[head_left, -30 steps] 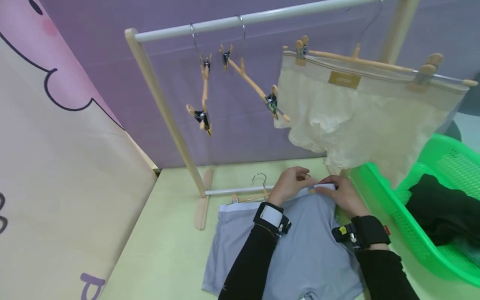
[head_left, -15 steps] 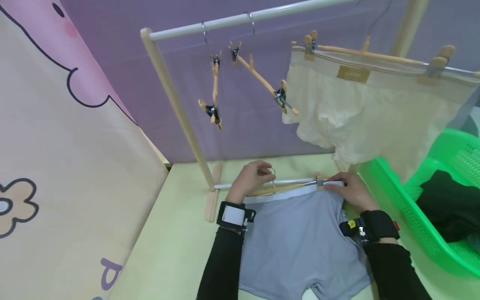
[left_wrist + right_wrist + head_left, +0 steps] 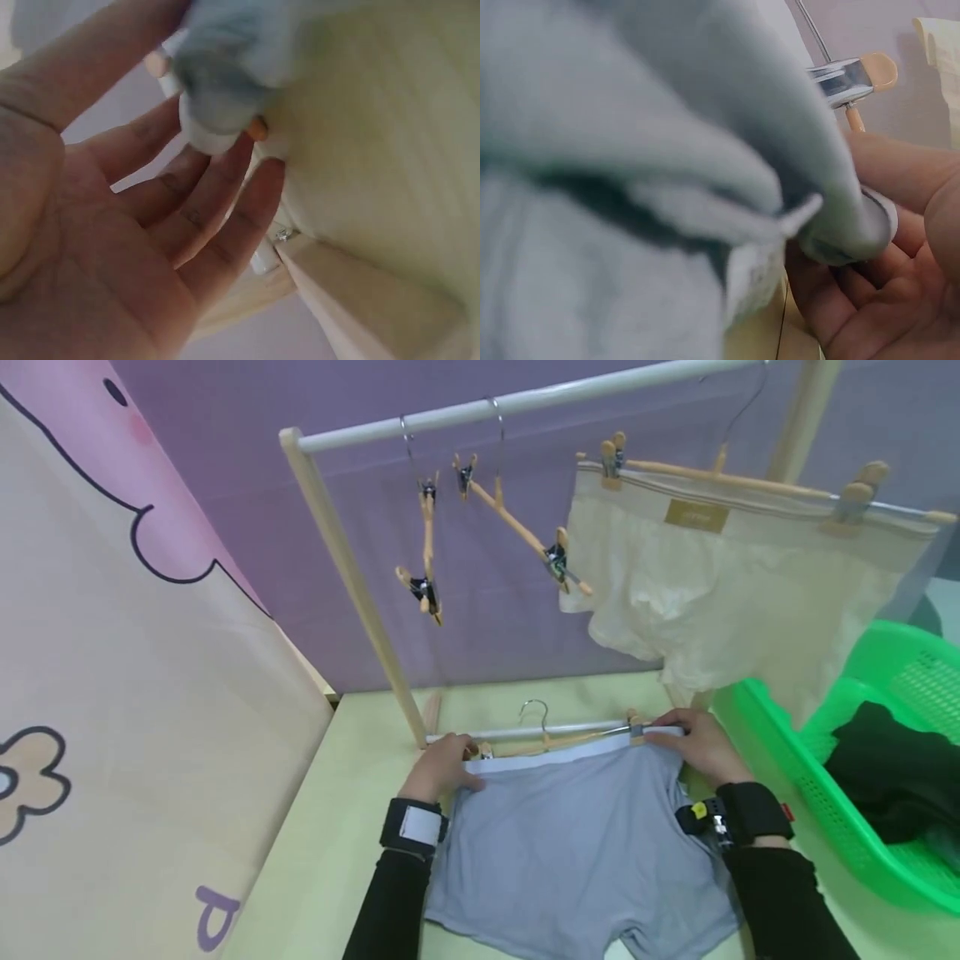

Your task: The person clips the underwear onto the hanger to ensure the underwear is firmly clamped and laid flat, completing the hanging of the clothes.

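Note:
Light grey-blue shorts [image 3: 577,843] lie on the table with the white waistband toward the rack. Along that waistband runs a wooden clip hanger [image 3: 546,742], its hook standing up. My left hand [image 3: 442,768] holds the left corner of the waistband, thumb in front and fingers behind, beside the left clip [image 3: 486,750]. At the right corner, my right hand [image 3: 701,745] pinches the waistband just outside the right clip [image 3: 636,727]. The right wrist view shows the fabric [image 3: 667,150] folded close to the fingers, with the clip [image 3: 851,79] above.
A rack with a white rail [image 3: 540,397] stands behind. Two bare clip hangers [image 3: 517,522] and cream shorts [image 3: 720,577] hang from it. At the right is a green basket [image 3: 810,793] with dark clothing [image 3: 892,768] inside. A lower bar [image 3: 585,727] crosses behind the hanger.
My left hand has gone from the right clip, past the hanger's hook, to the left corner of the waistband. The right hand has kept its hold on the right corner.

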### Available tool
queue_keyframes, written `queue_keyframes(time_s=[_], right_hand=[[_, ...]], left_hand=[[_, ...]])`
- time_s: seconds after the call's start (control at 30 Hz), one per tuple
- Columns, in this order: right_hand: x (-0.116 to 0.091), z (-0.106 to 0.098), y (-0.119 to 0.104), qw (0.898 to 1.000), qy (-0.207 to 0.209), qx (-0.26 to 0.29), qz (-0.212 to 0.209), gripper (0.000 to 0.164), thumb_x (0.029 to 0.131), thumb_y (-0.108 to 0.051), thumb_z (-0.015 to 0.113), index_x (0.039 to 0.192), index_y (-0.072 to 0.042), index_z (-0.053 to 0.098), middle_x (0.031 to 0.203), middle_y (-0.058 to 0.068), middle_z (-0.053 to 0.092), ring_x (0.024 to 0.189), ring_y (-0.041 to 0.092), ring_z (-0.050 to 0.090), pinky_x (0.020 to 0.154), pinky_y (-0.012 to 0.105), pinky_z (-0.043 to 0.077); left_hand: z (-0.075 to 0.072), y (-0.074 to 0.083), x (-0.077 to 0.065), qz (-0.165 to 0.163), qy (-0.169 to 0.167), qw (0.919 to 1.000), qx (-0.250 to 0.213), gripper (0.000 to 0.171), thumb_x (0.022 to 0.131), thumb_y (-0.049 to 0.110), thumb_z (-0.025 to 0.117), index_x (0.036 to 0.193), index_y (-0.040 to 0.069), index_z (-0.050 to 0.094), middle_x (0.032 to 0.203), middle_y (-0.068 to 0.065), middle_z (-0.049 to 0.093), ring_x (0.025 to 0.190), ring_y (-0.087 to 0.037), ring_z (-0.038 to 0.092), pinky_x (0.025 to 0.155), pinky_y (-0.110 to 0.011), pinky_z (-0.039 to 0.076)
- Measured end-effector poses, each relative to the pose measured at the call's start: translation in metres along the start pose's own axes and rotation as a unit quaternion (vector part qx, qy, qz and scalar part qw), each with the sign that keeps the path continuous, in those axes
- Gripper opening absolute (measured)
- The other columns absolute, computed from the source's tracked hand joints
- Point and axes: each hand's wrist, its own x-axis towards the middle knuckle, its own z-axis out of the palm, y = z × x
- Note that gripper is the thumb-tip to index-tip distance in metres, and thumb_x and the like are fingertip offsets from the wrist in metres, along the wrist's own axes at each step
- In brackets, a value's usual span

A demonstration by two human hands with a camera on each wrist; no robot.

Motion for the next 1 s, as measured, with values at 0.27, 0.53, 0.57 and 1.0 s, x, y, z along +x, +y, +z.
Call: queue_keyframes(time_s=[0.27, 0.53, 0.57, 1.0], right_hand=[[-0.003, -0.009, -0.01, 1.0, -0.009, 0.003, -0.001, 0.042, 0.094, -0.028, 0.068, 0.115, 0.008, 0.06, 0.115, 0.027, 0.062, 0.102, 0.037, 0.059, 0.079, 0.036, 0.05], [0.001, 0.004, -0.071, 0.985, 0.106, -0.09, -0.106, 0.043, 0.088, -0.018, 0.074, 0.116, 0.011, 0.059, 0.116, 0.033, 0.058, 0.111, 0.05, 0.051, 0.094, 0.059, 0.04], [0.004, 0.012, -0.081, 0.982, 0.107, -0.097, -0.123, 0.04, 0.087, -0.016, 0.075, 0.114, 0.01, 0.061, 0.113, 0.031, 0.06, 0.109, 0.048, 0.053, 0.095, 0.057, 0.041], [0.012, 0.136, -0.132, 0.979, -0.153, -0.03, -0.133, 0.041, 0.1, -0.033, 0.06, 0.129, -0.004, 0.062, 0.119, 0.014, 0.066, 0.111, 0.031, 0.059, 0.091, 0.045, 0.049]], left_hand=[[0.006, 0.0, 0.002, -0.002, -0.016, 0.9978, -0.064, 0.039, 0.073, 0.012, 0.088, 0.106, 0.003, 0.069, 0.1, -0.01, 0.069, 0.09, -0.023, 0.063, 0.081, -0.038, 0.053], [0.007, 0.006, 0.005, 0.002, -0.041, 0.9961, -0.079, 0.036, 0.073, 0.013, 0.088, 0.102, 0.003, 0.069, 0.096, -0.008, 0.068, 0.086, -0.021, 0.061, 0.079, -0.037, 0.051], [0.007, 0.006, 0.005, 0.003, -0.042, 0.9962, -0.077, 0.036, 0.073, 0.013, 0.088, 0.101, 0.002, 0.069, 0.096, -0.008, 0.068, 0.086, -0.02, 0.061, 0.079, -0.037, 0.051], [0.008, 0.012, 0.007, 0.03, -0.052, 0.9965, -0.058, 0.026, 0.075, 0.008, 0.085, 0.087, 0.003, 0.062, 0.081, -0.004, 0.061, 0.073, -0.016, 0.053, 0.068, -0.03, 0.046]])
